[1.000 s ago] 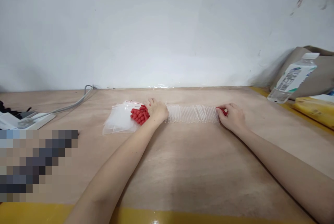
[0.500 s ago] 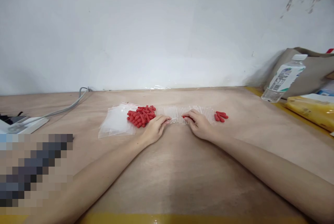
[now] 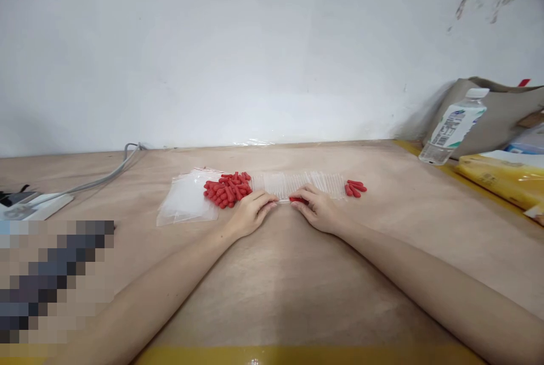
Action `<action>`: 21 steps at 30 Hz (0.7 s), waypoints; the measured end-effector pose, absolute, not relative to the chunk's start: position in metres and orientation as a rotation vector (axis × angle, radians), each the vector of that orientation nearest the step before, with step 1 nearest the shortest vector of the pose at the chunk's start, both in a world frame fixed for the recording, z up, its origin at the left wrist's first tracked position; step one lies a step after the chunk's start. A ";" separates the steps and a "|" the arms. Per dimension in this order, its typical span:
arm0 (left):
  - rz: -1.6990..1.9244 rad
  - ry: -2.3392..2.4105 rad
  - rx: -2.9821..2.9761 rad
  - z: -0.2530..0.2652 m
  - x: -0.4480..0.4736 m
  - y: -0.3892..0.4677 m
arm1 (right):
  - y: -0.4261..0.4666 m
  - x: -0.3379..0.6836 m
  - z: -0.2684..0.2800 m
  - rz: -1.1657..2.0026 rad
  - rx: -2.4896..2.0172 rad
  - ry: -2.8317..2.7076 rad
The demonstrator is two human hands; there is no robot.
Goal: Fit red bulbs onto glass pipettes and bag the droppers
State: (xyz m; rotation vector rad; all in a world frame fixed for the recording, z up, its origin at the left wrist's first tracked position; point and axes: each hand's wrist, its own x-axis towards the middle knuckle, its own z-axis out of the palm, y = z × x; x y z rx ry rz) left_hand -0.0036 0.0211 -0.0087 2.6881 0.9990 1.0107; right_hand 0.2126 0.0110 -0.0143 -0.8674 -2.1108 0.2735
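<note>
My left hand (image 3: pixel 251 215) pinches a thin clear glass tube (image 3: pixel 284 202) just above the near edge of a row of similar tubes (image 3: pixel 272 185). Facing it, my right hand (image 3: pixel 318 211) is closed on a red rubber dropper bulb (image 3: pixel 298 200), partly covered by the fingers. Tube and bulb lie end to end in one line; whether the tube sits inside the bulb I cannot tell. A heap of red bulbs (image 3: pixel 227 190) is beside my left hand. Right of the row rests a small group of red bulbs (image 3: pixel 355 188).
Clear plastic zip bags (image 3: pixel 185 202) lie left of the heap. A cable (image 3: pixel 102 177) runs along the back left. On the right stand a plastic bottle (image 3: pixel 453 130), a grey-brown bag (image 3: pixel 493 121) and a yellow package (image 3: pixel 501 178). A white wall closes off the back.
Both hands have come slightly closer together, lining up the tube and the red bulb. More of the bulb shows in my right fingers. The whole view has shifted a little.
</note>
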 end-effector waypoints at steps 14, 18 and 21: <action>0.969 0.949 2.799 -0.010 -0.005 0.021 | 0.011 0.215 -0.016 0.304 -0.797 -2.166; 0.992 0.885 2.802 -0.011 -0.006 0.023 | 0.011 0.214 -0.017 0.292 -0.801 -2.180; 1.020 0.846 2.799 -0.012 -0.006 0.024 | 0.011 0.214 -0.017 0.278 -0.772 -2.169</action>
